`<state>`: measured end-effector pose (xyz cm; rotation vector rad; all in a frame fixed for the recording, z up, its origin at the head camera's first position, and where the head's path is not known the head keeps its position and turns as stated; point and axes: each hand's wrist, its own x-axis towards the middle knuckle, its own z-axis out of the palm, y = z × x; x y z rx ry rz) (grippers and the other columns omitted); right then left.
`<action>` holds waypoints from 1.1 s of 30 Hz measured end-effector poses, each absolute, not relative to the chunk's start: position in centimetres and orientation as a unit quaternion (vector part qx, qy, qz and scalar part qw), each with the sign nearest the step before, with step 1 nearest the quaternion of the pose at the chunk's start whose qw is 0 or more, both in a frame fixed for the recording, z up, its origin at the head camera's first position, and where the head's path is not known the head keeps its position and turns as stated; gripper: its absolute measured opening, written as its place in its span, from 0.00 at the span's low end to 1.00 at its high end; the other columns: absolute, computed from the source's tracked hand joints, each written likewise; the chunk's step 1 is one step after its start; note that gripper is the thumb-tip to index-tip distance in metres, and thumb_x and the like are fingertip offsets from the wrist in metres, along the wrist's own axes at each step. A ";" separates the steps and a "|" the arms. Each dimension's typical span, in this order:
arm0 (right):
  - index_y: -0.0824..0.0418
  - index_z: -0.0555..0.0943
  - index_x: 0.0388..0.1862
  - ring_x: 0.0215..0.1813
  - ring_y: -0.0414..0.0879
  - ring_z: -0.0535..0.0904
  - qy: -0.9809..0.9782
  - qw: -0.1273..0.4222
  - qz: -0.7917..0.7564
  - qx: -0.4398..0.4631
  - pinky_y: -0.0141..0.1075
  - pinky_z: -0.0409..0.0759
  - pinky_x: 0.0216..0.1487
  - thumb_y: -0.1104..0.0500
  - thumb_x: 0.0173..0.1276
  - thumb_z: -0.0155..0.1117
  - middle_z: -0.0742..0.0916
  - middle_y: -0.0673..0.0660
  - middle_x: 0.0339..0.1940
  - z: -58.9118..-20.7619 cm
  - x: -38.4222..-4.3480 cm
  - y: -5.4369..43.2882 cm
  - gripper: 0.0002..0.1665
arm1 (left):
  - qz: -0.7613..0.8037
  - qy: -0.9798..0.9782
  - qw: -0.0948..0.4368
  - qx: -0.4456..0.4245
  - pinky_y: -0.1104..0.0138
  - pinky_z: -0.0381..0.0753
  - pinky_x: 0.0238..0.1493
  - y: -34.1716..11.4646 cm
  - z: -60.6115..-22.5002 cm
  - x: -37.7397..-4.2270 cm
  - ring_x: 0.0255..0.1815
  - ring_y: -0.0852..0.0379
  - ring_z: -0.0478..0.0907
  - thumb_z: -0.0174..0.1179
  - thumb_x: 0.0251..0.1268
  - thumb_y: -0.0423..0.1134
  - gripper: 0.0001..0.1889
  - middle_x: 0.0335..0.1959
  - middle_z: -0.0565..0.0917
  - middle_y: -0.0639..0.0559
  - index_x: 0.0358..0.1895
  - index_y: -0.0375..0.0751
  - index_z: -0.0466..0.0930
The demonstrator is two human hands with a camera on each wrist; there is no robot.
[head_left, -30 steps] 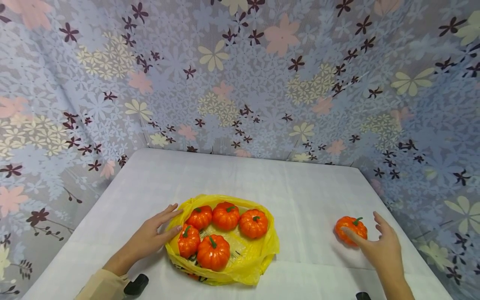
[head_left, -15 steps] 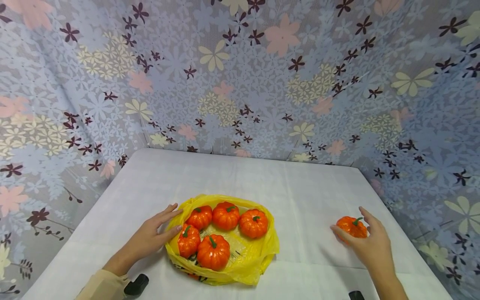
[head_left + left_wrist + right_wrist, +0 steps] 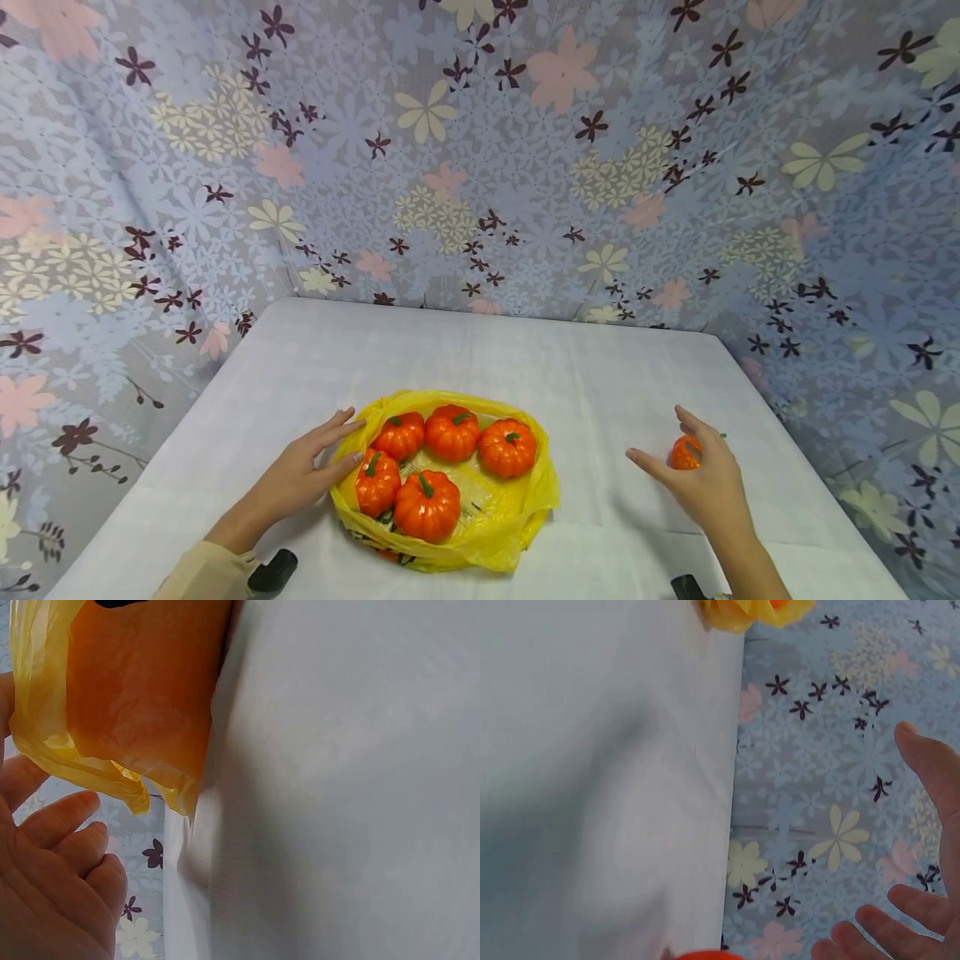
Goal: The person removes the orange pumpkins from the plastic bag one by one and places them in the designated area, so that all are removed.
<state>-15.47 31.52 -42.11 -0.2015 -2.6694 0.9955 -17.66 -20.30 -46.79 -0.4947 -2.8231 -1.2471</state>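
Observation:
A yellow plastic bag (image 3: 536, 508) with its mouth spread wide sits on the table, holding several shiny orange toy pumpkins (image 3: 427, 506) with green stems. Against the bag's left rim rests my left hand (image 3: 300, 471), fingers extended and thumb lying over the edge. The left wrist view shows its fingers (image 3: 64, 817) beside the thin yellow plastic (image 3: 45, 750). To the right, my right hand (image 3: 708, 487) is held above the table with thumb and fingers spread, nothing between them. Partly hidden behind it, a single orange pumpkin (image 3: 683, 453) sits on the table.
White cloth covers the table (image 3: 480, 350). A flowered fabric curtain (image 3: 480, 167) rises behind it and along both sides. Dark wrist devices (image 3: 273, 572) show near the bottom edge of the head view.
My right hand has moved left from the right side of the lone pumpkin, passing over it with spread fingers. The pumpkin stays in place. My left hand and the bag keep still.

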 end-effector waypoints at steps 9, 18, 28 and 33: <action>0.68 0.63 0.76 0.71 0.65 0.68 -0.919 0.122 0.374 -0.028 0.59 0.70 0.66 0.36 0.51 0.81 0.71 0.69 0.72 -43.0 -16.0 28.9 0.64 | -0.399 -0.903 0.009 -0.158 0.33 0.54 0.69 -20.3 -46.7 -17.6 0.78 0.36 0.54 0.60 0.71 0.58 0.31 0.78 0.61 0.41 0.71 0.46 0.74; 0.66 0.67 0.74 0.70 0.61 0.70 -0.911 0.105 0.399 0.006 0.56 0.70 0.68 0.38 0.52 0.81 0.74 0.66 0.70 -43.5 -16.5 26.3 0.59 | -0.397 -0.904 0.013 -0.160 0.33 0.54 0.69 -20.3 -46.8 -17.7 0.78 0.36 0.54 0.60 0.71 0.59 0.32 0.78 0.61 0.42 0.71 0.46 0.74; 0.64 0.70 0.71 0.69 0.61 0.71 -0.896 0.085 0.435 0.037 0.53 0.71 0.68 0.40 0.50 0.83 0.76 0.63 0.69 -44.2 -16.7 23.1 0.55 | -0.400 -0.903 0.007 -0.156 0.34 0.55 0.70 -20.4 -46.6 -17.6 0.78 0.36 0.54 0.60 0.70 0.60 0.32 0.78 0.61 0.43 0.71 0.47 0.74; 0.63 0.73 0.69 0.67 0.62 0.73 -0.895 0.083 0.435 0.053 0.54 0.72 0.68 0.41 0.50 0.84 0.78 0.62 0.67 -44.4 -16.7 21.7 0.52 | -0.401 -0.902 0.006 -0.158 0.34 0.55 0.69 -20.4 -46.6 -17.6 0.78 0.36 0.54 0.60 0.71 0.59 0.31 0.78 0.61 0.43 0.71 0.46 0.74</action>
